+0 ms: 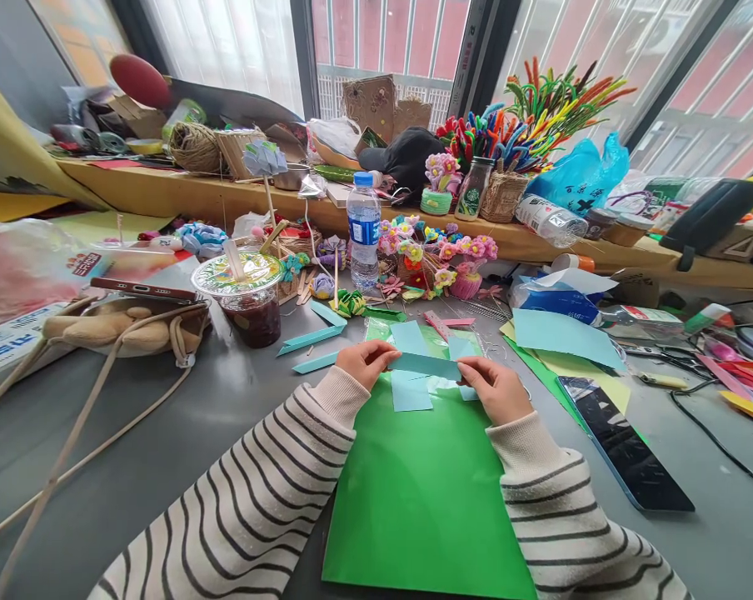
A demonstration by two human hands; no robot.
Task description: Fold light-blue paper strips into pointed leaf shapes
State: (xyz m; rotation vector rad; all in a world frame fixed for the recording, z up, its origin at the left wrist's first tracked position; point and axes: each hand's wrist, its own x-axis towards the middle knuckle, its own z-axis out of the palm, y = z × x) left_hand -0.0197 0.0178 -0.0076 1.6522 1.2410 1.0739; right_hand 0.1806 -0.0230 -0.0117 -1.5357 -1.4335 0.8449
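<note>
A narrow strip of light blue paper (426, 365) is stretched level between my two hands. My left hand (367, 363) pinches its left end, and my right hand (494, 388) pinches its right end. Below and behind it, several light blue paper pieces (412, 395) lie on a green sheet (436, 492). Left of my left hand, folded light blue strips (314, 337) rest on the grey table (239, 467). A larger light blue sheet (567, 337) lies to the right on yellow and green paper.
A dark phone (626, 446) lies right of the green sheet. A lidded cup of dark drink (251, 312) and a water bottle (364, 229) stand beyond my hands. Scissors (676, 358) lie at the right. A brown bag with cords (127, 329) sits at the left. Craft flowers (439, 250) stand behind.
</note>
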